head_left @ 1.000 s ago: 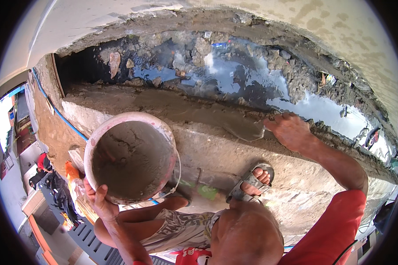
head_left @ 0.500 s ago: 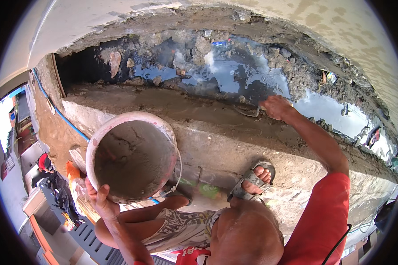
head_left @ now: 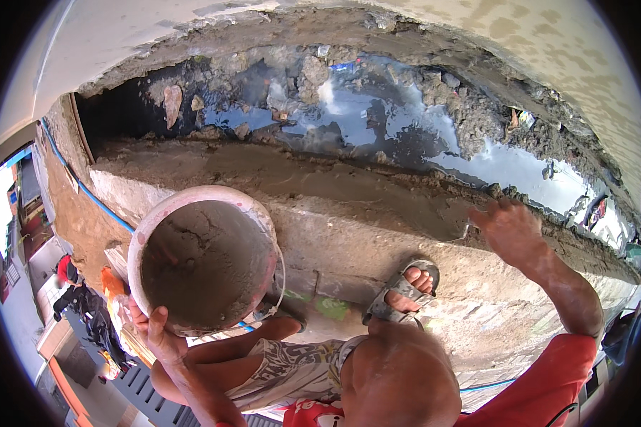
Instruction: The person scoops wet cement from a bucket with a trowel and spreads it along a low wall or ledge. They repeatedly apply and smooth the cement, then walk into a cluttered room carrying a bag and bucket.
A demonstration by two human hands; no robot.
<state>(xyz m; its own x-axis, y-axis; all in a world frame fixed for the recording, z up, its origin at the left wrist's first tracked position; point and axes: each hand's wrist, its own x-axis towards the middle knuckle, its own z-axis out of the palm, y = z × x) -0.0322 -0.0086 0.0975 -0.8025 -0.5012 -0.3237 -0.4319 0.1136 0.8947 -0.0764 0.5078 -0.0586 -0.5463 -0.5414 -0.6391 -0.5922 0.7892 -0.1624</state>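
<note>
While the left hand (head_left: 160, 336) grips the bucket (head_left: 205, 193) by its rim, thumb over the edge, the right arm reaches outward, elbow bent, the right hand (head_left: 507, 229) knuckles-up with fingers (head_left: 481, 216) closed round the mostly hidden trowel (head_left: 466, 230). It sits on the ledge (head_left: 377, 231), its long axis roughly along it, blade pointing left. Beyond the far edge lies the watery trench (head_left: 352, 117); leftward, smeared mortar (head_left: 335, 183) stretches unobstructed.

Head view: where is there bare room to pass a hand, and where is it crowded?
Bare concrete lies between the mortar bucket and mottled slide sandal, and between sandal and right forearm. Crowded: the bucket's left, with the left hand and blue hose.
</note>
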